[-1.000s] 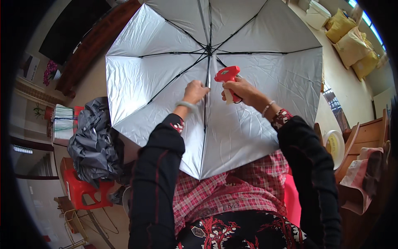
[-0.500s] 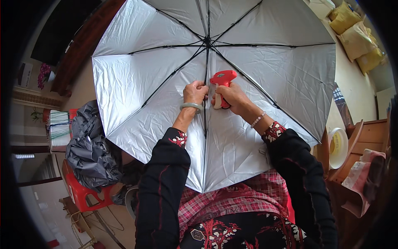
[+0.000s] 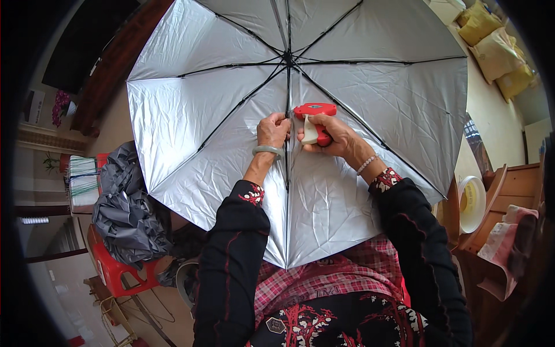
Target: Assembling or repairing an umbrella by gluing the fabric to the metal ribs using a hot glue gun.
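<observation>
Under the open umbrella [image 3: 231, 115], left hand [image 3: 273, 130] pinching rib [image 3: 287, 144], right hand [image 3: 332, 136] gripping red tool [image 3: 314, 118]

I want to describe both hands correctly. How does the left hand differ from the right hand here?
The left hand pinches the silver umbrella at a black rib; the right hand grips a red and white tool. The left wrist wears a pale green bangle; the right wrist wears a bead bracelet. Both hands are bare, come out of black sleeves and meet at the same rib.
</observation>
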Motion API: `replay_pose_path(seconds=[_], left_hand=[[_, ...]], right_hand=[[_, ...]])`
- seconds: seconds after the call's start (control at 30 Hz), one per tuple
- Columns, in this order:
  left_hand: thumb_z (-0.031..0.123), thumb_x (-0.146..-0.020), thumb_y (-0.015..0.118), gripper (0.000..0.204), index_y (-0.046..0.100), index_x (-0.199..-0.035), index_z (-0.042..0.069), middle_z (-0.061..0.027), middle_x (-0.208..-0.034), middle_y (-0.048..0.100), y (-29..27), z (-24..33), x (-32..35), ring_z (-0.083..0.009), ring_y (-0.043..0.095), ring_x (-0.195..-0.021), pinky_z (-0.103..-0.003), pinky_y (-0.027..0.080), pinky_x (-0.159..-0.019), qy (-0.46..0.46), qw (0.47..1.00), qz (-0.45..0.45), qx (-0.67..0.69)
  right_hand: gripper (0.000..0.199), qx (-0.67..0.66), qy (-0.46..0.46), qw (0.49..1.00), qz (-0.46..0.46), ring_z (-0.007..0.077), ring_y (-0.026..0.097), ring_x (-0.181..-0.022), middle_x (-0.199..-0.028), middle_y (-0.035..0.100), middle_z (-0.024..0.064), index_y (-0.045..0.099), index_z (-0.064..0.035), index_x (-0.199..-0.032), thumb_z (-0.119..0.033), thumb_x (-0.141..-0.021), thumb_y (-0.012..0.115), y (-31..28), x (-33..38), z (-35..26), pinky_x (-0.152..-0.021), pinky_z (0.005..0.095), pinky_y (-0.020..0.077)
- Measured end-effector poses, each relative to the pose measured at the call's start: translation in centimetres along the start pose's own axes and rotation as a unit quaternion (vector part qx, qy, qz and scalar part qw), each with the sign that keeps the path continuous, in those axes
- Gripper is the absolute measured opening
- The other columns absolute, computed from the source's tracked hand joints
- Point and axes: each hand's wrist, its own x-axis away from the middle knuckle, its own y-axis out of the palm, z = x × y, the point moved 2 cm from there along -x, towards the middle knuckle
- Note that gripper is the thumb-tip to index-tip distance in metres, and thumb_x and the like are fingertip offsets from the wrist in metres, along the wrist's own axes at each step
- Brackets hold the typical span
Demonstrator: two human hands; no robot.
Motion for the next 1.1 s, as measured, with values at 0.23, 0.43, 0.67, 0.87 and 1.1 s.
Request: replay_pose_path(seconds=[0.23,0.43,0.67,0.87,1.1], left_hand=[[0.013,-0.072,0.058,0.027,0.061,-0.094,-0.004,-0.0074,-0.067,0.063,0.2,0.4,0.1,-0.0116,0.058,-0.052,-0.025,0.048,-0.051,0.032,0.999,-0.025,-0.031],[0.011,-0.076,0.058,0.025,0.06,-0.097,-0.003,-0.0016,-0.067,0.059,0.4,0.2,-0.1,-0.0061,0.052,-0.053,-0.02,0.044,-0.049,0.053,0.996,-0.039,-0.059],[0.01,-0.075,0.057,0.022,0.062,-0.092,-0.002,-0.003,-0.067,0.06,0.2,-0.1,-0.2,-0.0079,0.054,-0.057,-0.023,0.045,-0.052,0.107,0.985,-0.017,-0.131],[0.016,-0.07,0.057,0.023,0.062,-0.085,-0.001,-0.0146,-0.07,0.062,0.4,0.2,0.1,-0.025,0.061,-0.064,-0.033,0.048,-0.063,0.095,0.989,-0.001,-0.115],[0.015,-0.07,0.057,0.021,0.061,-0.082,-0.001,-0.0161,-0.07,0.062,0.5,0.6,0.5,-0.0287,0.061,-0.065,-0.036,0.047,-0.062,0.144,0.98,0.034,-0.13]], right_hand=[[0.031,0.015,0.013,0.999,-0.036,0.0204,0.062,-0.071,-0.081,0.061,0.0123,0.044,-0.0074,-0.112,-0.023,-0.086,0.051,-0.9,-0.9,-0.2,-0.042,0.0266,0.0485],[0.03,0.026,0.025,0.998,-0.058,0.0194,0.062,-0.071,-0.083,0.062,0.0116,0.045,-0.0072,-0.11,-0.022,-0.085,0.051,-1.8,-1.9,-0.3,-0.043,0.0275,0.0477],[0.022,0.036,0.04,0.998,-0.019,0.018,0.061,-0.069,-0.079,0.062,0.008,0.048,-0.0052,-0.099,-0.018,-0.082,0.051,0.3,-1.0,0.0,-0.049,0.0319,0.0497],[0.01,0.038,0.031,0.999,-0.006,0.0159,0.057,-0.061,-0.07,0.056,0.0047,0.05,-0.0045,-0.089,-0.009,-0.08,0.049,-1.5,-2.7,0.2,-0.055,0.0358,0.0519],[0.019,0.059,0.012,0.998,-0.014,0.0205,0.06,-0.067,-0.078,0.057,0.0091,0.047,-0.0026,-0.098,-0.006,-0.079,0.049,-1.3,-1.9,-0.1,-0.065,0.0421,0.0533]])
